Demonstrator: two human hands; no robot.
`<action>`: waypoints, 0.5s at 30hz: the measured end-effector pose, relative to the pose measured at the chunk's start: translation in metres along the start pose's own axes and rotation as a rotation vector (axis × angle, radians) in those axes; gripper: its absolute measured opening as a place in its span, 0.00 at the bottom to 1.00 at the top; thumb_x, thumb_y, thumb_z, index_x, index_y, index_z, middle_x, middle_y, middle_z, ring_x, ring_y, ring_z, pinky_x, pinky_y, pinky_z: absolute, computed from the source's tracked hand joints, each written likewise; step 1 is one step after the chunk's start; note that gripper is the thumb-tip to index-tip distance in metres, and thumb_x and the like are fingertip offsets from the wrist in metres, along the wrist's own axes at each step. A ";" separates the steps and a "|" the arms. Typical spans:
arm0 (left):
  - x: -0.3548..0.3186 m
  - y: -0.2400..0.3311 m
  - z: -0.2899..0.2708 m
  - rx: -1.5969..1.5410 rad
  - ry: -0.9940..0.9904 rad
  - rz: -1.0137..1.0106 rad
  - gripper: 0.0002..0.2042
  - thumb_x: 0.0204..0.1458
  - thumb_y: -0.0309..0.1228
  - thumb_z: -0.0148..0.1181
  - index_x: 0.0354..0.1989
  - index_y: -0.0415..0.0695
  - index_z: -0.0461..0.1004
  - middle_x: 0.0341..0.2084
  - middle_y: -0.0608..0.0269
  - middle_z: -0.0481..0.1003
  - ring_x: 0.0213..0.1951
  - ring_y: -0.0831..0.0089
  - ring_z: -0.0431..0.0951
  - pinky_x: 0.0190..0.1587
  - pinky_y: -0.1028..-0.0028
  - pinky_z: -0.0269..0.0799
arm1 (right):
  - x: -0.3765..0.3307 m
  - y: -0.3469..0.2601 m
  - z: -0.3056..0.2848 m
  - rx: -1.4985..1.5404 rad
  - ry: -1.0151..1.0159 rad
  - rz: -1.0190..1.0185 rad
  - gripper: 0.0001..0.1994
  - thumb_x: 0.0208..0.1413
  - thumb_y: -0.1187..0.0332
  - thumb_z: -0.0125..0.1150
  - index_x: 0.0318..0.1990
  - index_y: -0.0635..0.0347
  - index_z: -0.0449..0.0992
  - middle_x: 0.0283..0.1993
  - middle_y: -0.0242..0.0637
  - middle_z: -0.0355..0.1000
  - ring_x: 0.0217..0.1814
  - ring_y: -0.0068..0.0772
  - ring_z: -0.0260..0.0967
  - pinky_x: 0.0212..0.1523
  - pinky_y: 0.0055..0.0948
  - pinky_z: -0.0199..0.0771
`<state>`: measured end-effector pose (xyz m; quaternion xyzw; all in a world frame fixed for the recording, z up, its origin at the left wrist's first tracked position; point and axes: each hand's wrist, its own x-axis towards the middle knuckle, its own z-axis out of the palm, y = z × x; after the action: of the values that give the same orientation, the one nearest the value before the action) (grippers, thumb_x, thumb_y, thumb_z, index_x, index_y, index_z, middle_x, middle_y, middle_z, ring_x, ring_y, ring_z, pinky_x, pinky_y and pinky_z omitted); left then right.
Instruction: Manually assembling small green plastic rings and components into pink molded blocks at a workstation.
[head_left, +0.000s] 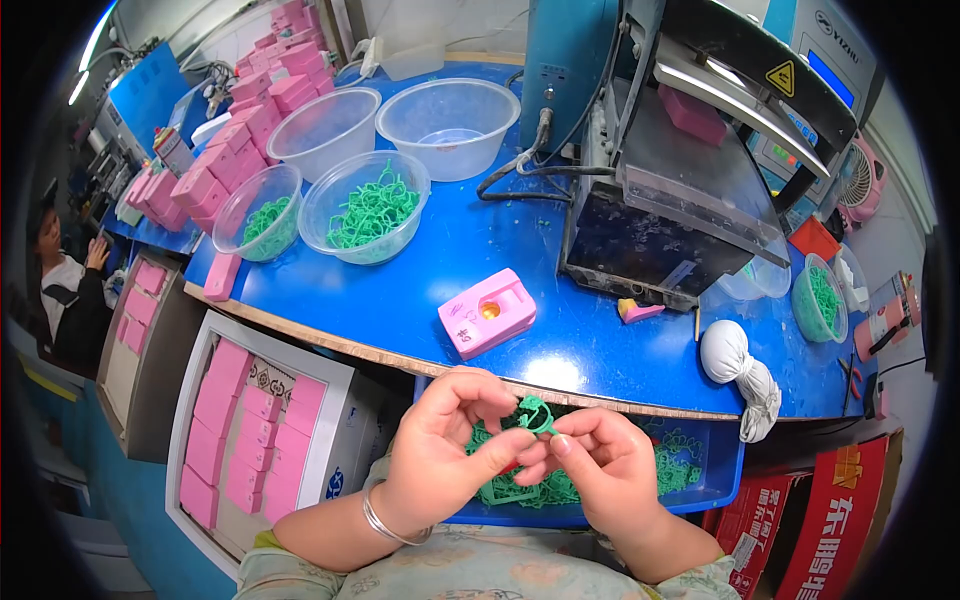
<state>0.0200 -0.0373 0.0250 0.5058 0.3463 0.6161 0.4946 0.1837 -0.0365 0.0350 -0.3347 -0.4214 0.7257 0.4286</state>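
A small green ring-shaped piece (537, 414) is held up over the table's front edge between both hands. My left hand (452, 440) pinches it from the left with thumb and fingers. From the right, my right hand (607, 458) grips a short stem of the same piece between thumb and forefinger. Below the hands, a blue tray (722, 478) is heaped with similar green pieces (545, 490). Just beyond them on the table lies a pink block mould (488, 315) with a round yellowish opening in its upper face.
Clear plastic bowls (448, 120), some with green strands, stand at the back left beside stacked pink blocks (250, 130). A press machine (690, 190) occupies the right. A white cloth bundle (740, 370) lies near the front edge. Another person (70, 280) is at far left.
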 end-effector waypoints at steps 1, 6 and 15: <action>-0.001 0.004 0.003 -0.106 0.006 -0.109 0.09 0.44 0.17 0.59 0.34 0.36 0.70 0.35 0.60 0.66 0.36 0.77 0.68 0.41 0.77 0.65 | -0.001 0.000 0.002 -0.002 -0.001 0.000 0.07 0.57 0.76 0.47 0.41 0.72 0.66 0.36 0.45 0.72 0.36 0.31 0.73 0.37 0.25 0.75; -0.006 -0.002 0.001 -0.091 -0.109 -0.206 0.07 0.48 0.17 0.56 0.36 0.34 0.72 0.38 0.62 0.64 0.36 0.77 0.70 0.35 0.78 0.69 | -0.002 0.003 0.007 -0.293 0.012 -0.155 0.05 0.54 0.79 0.50 0.38 0.72 0.68 0.35 0.42 0.72 0.34 0.26 0.73 0.35 0.22 0.75; -0.008 -0.007 0.001 0.006 -0.110 -0.058 0.06 0.48 0.20 0.57 0.35 0.36 0.73 0.35 0.61 0.68 0.37 0.75 0.70 0.39 0.76 0.68 | -0.004 0.002 0.007 -0.369 0.022 -0.108 0.04 0.53 0.80 0.50 0.36 0.70 0.68 0.28 0.36 0.70 0.28 0.19 0.70 0.27 0.18 0.71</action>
<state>0.0230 -0.0427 0.0164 0.5300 0.3349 0.5718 0.5291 0.1781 -0.0427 0.0363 -0.3924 -0.5602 0.6082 0.4029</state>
